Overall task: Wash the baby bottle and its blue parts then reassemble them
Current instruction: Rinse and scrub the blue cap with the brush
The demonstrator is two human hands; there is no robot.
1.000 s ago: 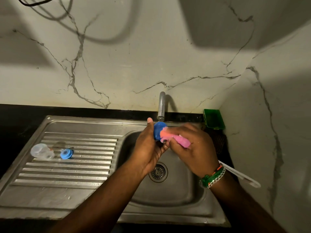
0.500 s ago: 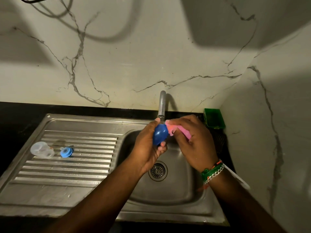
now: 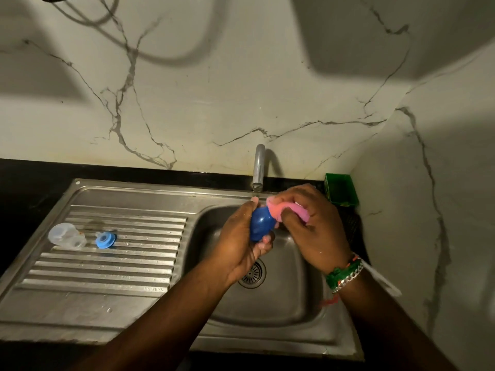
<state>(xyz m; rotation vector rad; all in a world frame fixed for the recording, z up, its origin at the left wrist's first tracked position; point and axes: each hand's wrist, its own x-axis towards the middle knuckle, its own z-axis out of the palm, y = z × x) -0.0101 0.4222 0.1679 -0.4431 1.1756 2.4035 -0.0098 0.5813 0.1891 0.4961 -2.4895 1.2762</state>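
Over the basin, the left hand grips the blue cap while the right hand scrubs it with a sponge; bottle and ring wait at the drainboard's left edge, unassembled.

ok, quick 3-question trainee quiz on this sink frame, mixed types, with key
1. True or false: the left hand holds the dark blue rounded cap.
2. What does the right hand press against it? A) pink sponge B) brush C) cloth
3. Where do the clear plastic bottle part and the light blue round ring lie?

Key: 1 true; 2 A; 3 side by side on the ribbed steel draining board, left of the basin.
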